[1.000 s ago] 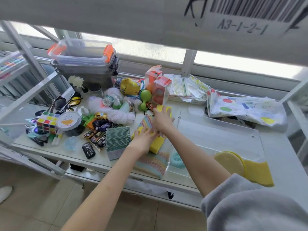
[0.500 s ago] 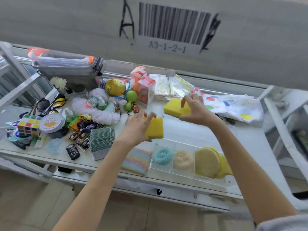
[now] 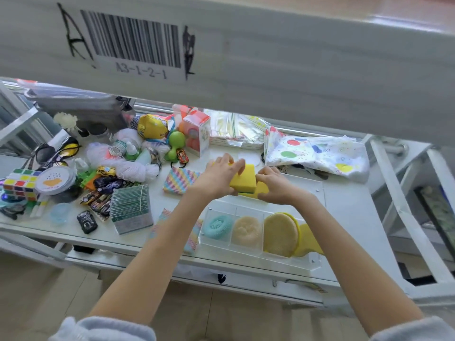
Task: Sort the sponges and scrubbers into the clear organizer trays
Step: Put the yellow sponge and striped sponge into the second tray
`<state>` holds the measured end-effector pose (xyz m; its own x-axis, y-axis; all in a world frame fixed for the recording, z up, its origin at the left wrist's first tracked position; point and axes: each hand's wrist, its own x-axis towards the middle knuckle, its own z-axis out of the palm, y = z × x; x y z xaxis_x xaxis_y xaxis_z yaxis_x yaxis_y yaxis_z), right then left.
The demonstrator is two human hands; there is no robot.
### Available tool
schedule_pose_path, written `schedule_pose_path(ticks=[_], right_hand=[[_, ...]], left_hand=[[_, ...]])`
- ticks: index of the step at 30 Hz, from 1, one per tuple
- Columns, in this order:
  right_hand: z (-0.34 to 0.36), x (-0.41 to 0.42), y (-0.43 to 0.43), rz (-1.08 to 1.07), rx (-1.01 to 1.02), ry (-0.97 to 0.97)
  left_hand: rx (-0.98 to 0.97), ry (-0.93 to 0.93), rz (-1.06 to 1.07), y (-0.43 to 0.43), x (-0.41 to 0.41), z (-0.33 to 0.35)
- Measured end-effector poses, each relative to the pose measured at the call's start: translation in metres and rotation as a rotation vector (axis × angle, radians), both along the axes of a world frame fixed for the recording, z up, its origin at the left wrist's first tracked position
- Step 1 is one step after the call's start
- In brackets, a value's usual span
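Two yellow sponges are stacked together above the back of the clear organizer tray. My left hand grips them from the left and my right hand grips them from the right. The tray's front compartments hold a teal mesh scrubber, a cream scrubber, a tan round sponge and a yellow sponge at the right end. Two rainbow-striped cloths lie on the shelf, one left of my hands, the other partly under my left forearm.
Left of the tray lie a green-striped pack, toy cars, a puzzle cube, a round tin, white yarn and bottles. A spotted bag sits back right. An upper shelf beam with a barcode label overhangs.
My hands held one yellow sponge each, apart; they have come together and the two sponges now sit stacked between them, nearer the tray's back.
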<state>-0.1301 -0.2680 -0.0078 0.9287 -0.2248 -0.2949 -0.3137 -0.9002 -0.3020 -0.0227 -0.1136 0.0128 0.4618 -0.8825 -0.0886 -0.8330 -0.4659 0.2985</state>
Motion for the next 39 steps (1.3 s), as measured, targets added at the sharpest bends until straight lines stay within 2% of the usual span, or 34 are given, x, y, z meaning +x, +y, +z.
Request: schedule_pose_path(ticks=[10,14,17,19,21,24,26,28,33,36,39], right_hand=[[0.024,-0.048,-0.036,-0.120,-0.072,-0.027],[0.027,-0.052,-0.031,-0.147,-0.037,-0.048],[0.031,-0.040,-0.016,-0.123,-0.018,-0.081],[0.036,-0.026,-0.002,-0.088,-0.008,-0.107],[0.042,-0.008,0.016,-0.056,0.000,-0.129],[0.045,0.026,0.045,-0.008,0.003,-0.170],[0.041,0.052,0.066,0.043,0.000,-0.184],[0.032,0.078,0.088,0.093,-0.005,-0.169],[-0.012,0.134,0.126,0.164,-0.043,0.003],[-0.041,0.150,0.134,0.141,-0.106,0.113],[-0.060,0.158,0.136,0.101,-0.149,0.137]], left_hand=[[0.000,0.115,-0.070,-0.038,-0.011,-0.020],[-0.111,0.290,-0.040,-0.022,-0.012,-0.024],[-0.275,0.254,0.056,0.002,-0.006,-0.023],[-0.296,0.185,0.182,0.025,0.006,-0.026],[-0.128,0.143,0.248,0.054,0.020,-0.035],[0.283,0.182,0.192,0.091,0.027,-0.054],[0.398,0.256,0.136,0.107,0.024,-0.067],[0.446,0.279,0.073,0.115,0.022,-0.076],[0.463,0.136,-0.010,0.122,0.019,-0.087],[0.432,0.164,-0.028,0.130,0.018,-0.088],[0.397,0.156,-0.038,0.139,0.020,-0.089]])
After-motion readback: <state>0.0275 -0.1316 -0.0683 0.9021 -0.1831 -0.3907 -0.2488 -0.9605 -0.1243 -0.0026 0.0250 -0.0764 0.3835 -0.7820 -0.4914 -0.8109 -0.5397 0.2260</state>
